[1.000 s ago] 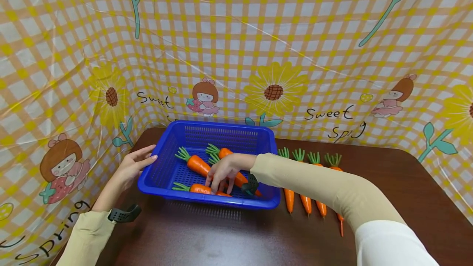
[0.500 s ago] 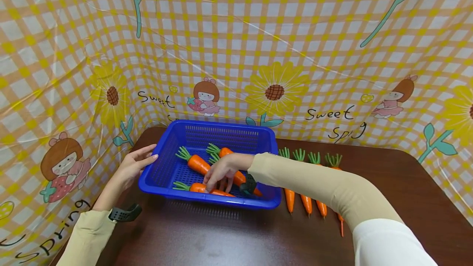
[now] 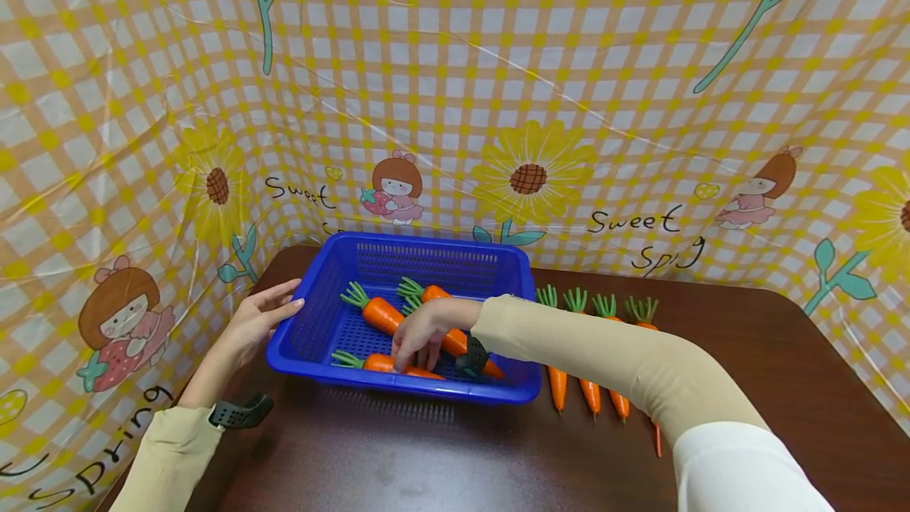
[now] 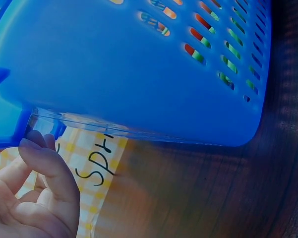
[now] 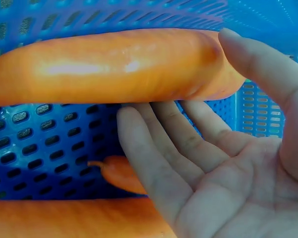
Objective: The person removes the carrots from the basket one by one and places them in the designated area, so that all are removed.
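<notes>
A blue plastic basket with slotted walls stands on the table with several orange, green-topped carrots inside. My left hand holds its left rim; in the left wrist view the hand's curled fingertips meet the rim beside the outer wall. Down inside the basket, my right hand pinches the carrot nearest the front wall. The right wrist view has this carrot lying between the thumb and the fingers. Behind that hand are other carrots, partly hidden by it.
Several more carrots lie in a row on the brown table right of the basket, partly covered by the right forearm. A checked cloth with printed flowers hangs behind and at the sides.
My right hand has shifted slightly left and its fingers have drawn in on the front carrot. The left hand and the basket have stayed almost still.
</notes>
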### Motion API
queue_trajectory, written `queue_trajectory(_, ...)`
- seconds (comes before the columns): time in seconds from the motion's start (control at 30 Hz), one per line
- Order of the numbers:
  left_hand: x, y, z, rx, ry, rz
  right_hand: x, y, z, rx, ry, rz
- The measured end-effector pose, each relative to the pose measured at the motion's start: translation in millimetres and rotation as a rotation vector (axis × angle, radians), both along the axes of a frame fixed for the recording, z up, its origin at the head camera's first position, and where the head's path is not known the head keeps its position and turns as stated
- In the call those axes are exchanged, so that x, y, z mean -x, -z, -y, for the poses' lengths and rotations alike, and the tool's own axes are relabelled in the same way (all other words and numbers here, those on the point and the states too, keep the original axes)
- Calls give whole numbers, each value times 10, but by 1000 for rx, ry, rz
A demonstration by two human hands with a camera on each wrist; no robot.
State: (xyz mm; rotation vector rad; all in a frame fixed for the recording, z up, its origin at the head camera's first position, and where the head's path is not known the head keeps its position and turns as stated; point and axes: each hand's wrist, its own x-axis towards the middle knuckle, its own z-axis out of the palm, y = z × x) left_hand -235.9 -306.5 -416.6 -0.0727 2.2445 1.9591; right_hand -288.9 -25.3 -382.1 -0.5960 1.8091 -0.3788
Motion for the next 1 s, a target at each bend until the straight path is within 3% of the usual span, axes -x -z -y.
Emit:
queue_trajectory(0.13,7,-7,-8,1,-2,2,-13,-3,15,6,1,-16)
queue_trajectory(0.37,19,-8,-24,11,0,-6,-44,24,35,-4,83,-69)
queue_trajectory(0.63,14,-10,-43,0,-5,-18,-47,59,19,-5,122,-87)
queue_trajectory(1.0,10,-15,-61,31,-11,-4,-36,49,-48,56,54,-104)
